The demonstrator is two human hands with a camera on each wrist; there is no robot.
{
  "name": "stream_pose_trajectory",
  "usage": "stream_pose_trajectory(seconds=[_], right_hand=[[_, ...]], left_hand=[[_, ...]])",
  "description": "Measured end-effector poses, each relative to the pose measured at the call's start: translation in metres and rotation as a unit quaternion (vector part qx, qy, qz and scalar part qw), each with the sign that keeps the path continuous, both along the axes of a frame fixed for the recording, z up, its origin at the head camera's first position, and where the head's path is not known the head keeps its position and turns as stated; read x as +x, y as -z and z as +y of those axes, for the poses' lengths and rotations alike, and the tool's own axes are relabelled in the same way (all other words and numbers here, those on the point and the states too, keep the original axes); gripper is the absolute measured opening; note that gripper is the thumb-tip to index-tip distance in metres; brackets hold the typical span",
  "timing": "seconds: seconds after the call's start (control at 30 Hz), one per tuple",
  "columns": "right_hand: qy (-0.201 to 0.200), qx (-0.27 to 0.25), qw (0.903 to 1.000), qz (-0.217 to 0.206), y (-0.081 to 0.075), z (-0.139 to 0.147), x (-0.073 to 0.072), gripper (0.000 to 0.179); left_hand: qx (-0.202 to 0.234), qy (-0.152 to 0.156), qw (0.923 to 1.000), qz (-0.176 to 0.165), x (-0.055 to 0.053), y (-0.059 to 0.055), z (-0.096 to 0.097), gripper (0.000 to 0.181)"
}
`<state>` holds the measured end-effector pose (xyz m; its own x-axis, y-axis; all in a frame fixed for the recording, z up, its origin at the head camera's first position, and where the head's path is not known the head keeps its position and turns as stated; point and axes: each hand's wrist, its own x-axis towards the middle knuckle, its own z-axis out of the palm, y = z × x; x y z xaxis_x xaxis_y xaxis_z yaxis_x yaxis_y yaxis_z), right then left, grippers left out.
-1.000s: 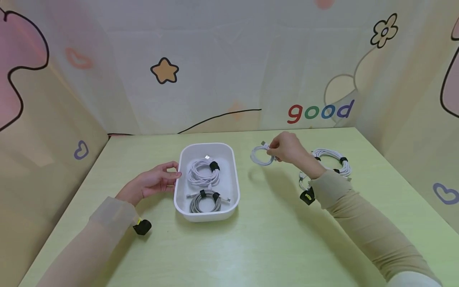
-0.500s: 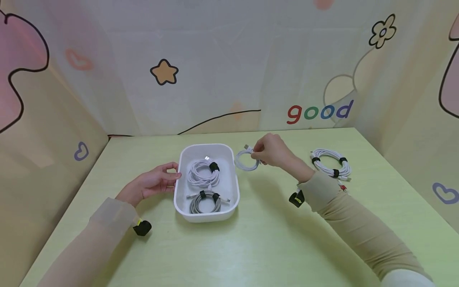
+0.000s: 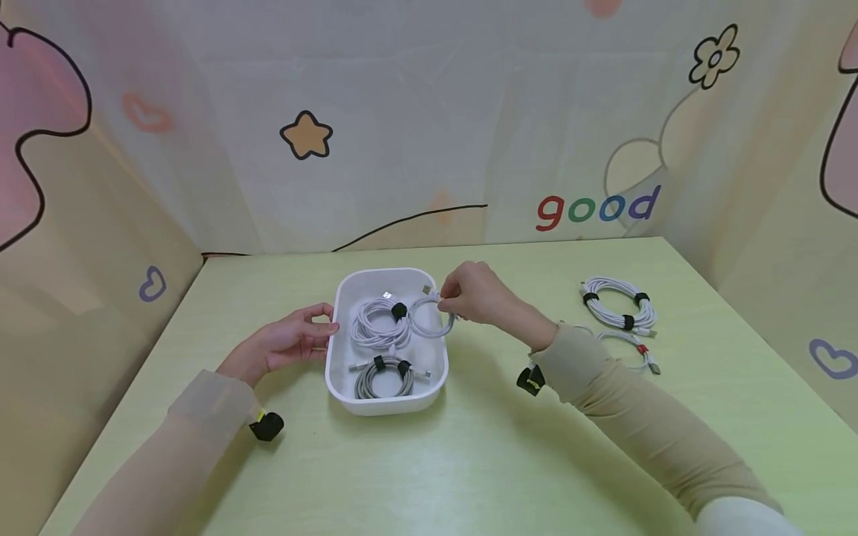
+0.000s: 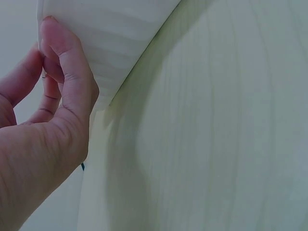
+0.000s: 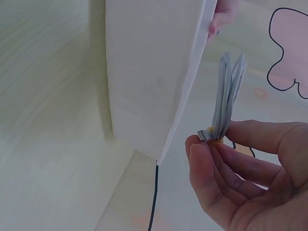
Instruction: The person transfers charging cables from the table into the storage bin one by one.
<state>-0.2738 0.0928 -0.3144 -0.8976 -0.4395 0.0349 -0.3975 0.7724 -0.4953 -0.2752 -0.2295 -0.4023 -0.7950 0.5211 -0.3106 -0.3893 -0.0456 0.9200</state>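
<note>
A white plastic tray stands on the table, with a coiled white cable and a coiled grey cable lying in it. At the tray's left side, my left hand pinches the rim between thumb and fingers; the left wrist view shows this hand against the outer wall. My right hand pinches a small coil of white USB cable over the tray's right rim. In the right wrist view, a yellow tie binds this USB cable right at the fingertips.
On the right of the pale green table lie a large white cable coil with black ties and, nearer, a white cable with a red tie. A printed curtain encloses the back and sides.
My right hand has carried the small USB cable coil leftward from beside the tray to over its right side. The cables on the right have come into fuller view. The left hand stays put.
</note>
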Motion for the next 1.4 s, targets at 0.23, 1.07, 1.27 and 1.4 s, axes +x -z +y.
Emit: stream_pose_trajectory(seconds=[0.23,1.07,1.27,1.4], right_hand=[[-0.018,0.003,0.9998,0.006,0.004,-0.014,0.005,0.012],[0.078,0.053,0.9941,0.053,0.010,0.078,-0.008,0.016],[0.102,0.079,0.9908,0.040,0.018,0.123,-0.009,0.015],[0.110,0.096,0.9892,0.013,0.020,0.143,-0.011,0.012]], left_hand=[[0.003,0.001,1.0000,0.002,0.001,0.000,0.000,0.010],[0.013,0.005,0.9999,-0.003,0.000,0.000,0.000,0.011],[0.009,0.007,0.9999,0.004,0.000,-0.001,0.000,0.013],[0.011,0.009,0.9999,0.004,0.001,-0.001,0.000,0.011]])
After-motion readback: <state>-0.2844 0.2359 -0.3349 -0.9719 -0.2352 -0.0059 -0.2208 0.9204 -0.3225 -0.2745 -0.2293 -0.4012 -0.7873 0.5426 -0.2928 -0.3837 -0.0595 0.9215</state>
